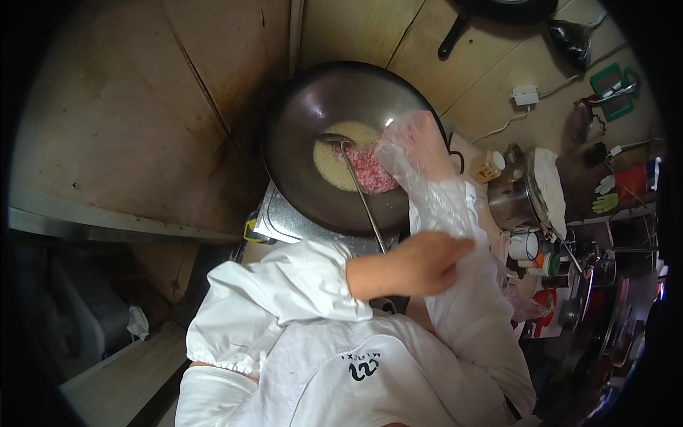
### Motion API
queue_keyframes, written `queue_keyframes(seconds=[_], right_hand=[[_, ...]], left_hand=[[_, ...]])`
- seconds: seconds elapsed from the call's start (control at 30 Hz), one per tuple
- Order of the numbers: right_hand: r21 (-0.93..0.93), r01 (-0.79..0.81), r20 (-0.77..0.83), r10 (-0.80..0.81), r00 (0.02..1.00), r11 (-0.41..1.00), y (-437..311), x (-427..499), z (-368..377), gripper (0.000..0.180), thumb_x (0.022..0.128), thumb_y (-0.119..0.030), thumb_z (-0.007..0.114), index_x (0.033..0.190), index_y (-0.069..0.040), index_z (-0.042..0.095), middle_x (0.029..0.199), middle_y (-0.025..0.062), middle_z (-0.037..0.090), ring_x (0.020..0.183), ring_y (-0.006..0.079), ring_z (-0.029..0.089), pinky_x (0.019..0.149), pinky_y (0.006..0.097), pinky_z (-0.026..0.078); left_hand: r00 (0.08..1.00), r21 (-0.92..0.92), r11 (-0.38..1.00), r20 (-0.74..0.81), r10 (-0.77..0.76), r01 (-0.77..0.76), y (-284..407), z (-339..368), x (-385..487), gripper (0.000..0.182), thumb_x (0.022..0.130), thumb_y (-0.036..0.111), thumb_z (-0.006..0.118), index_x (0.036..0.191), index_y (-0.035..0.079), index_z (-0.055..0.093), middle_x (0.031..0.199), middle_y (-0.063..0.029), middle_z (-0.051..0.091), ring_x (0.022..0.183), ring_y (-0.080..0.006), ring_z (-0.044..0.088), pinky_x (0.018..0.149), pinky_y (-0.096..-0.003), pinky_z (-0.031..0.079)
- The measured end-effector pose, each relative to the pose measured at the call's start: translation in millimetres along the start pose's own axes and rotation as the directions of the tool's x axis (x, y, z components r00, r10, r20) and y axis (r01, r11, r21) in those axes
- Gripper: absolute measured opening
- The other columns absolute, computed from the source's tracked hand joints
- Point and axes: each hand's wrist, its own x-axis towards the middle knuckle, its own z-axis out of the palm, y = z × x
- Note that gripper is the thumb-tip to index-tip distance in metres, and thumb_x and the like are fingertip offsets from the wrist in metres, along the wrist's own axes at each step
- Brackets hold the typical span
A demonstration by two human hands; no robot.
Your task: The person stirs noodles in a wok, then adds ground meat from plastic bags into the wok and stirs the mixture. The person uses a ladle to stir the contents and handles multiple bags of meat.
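Note:
A large dark wok (299,189) holds bubbling pale-yellow liquid (325,166) and a heap of pink minced meat (373,173). Over the meat's right side is my right hand (413,141), covered by a clear plastic bag (440,205) that reaches up the forearm; its fingertips are hard to make out. My left hand (427,262), bare and slightly blurred, crosses over my right forearm with its fingers curled at the bag's upper end. A long-handled metal ladle (363,200) rests in the wok, its bowl in the liquid and its handle towards me.
Stained wall panels stand left of and behind the wok. To the right are a jar with a white lid (488,166), a large metal pot (509,200) with a white cloth, and a white mug (523,245). A black pan (504,9) hangs at the top right. A metal surface (288,213) lies under the wok.

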Motion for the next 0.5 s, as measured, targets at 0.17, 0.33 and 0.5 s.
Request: queue_keyframes(seconds=[0.17,0.33,0.5], right_hand=[[-0.084,0.083,-0.026,-0.086,0.996,0.993,-21,0,-12,0.023,0.071,-0.012,0.056,0.088,-0.002,0.044,0.078,0.009,0.045,0.069,0.0234,0.047,0.061,0.0331,0.042],[-0.173,0.133,-0.051,-0.144,0.988,0.976,-33,-7,-24,0.027,0.069,-0.012,0.057,0.089,-0.001,0.044,0.078,0.0099,0.045,0.07,0.0247,0.046,0.061,0.034,0.042],[-0.25,0.159,-0.071,-0.182,0.981,0.955,-41,-8,-28,0.03,0.066,-0.012,0.059,0.089,0.0,0.043,0.078,0.0108,0.045,0.07,0.0261,0.046,0.061,0.0349,0.042]], left_hand=[[0.988,0.053,0.996,0.141,0.059,-0.067,9,20,-24,0.047,0.067,0.007,0.053,0.113,-0.003,0.047,0.069,-0.0157,0.051,0.068,-0.034,0.051,0.061,-0.0428,0.04],[0.982,0.153,0.972,0.096,0.165,-0.178,22,8,-21,0.05,0.066,0.007,0.057,0.113,-0.005,0.047,0.072,-0.0142,0.053,0.073,-0.0305,0.052,0.066,-0.0404,0.04],[0.983,0.155,0.97,0.011,0.186,-0.185,32,-7,-14,0.054,0.065,0.006,0.06,0.116,-0.004,0.045,0.075,-0.0134,0.052,0.075,-0.0301,0.05,0.07,-0.0382,0.04]])
